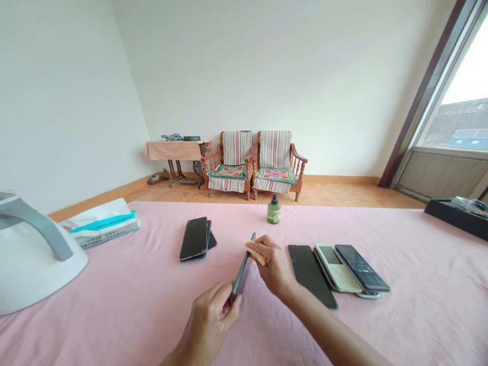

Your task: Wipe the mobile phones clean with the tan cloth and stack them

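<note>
My left hand (pixel 213 315) grips the near end of a dark smartphone (pixel 241 272), which is turned on edge above the pink cloth. Near the phone's far end, my right hand (pixel 272 264) pinches a yellowish cloth or sponge (pixel 256 253) against it. To the right lie a large black smartphone (pixel 313 277), a white keypad phone (pixel 337 267) and a dark keypad phone (pixel 362 267), with another phone partly hidden beneath. Left of my hands is a small stack of black smartphones (pixel 194 239). A green pump bottle (pixel 273 211) stands beyond my hands.
The pink cloth (pixel 125 305) covers the surface. At left are a white kettle-like appliance (pixel 34 274) with a grey handle and a tissue packet (pixel 104 223). A black box (pixel 457 218) with cables sits at the far right. Two wooden chairs (pixel 276 152) stand by the wall.
</note>
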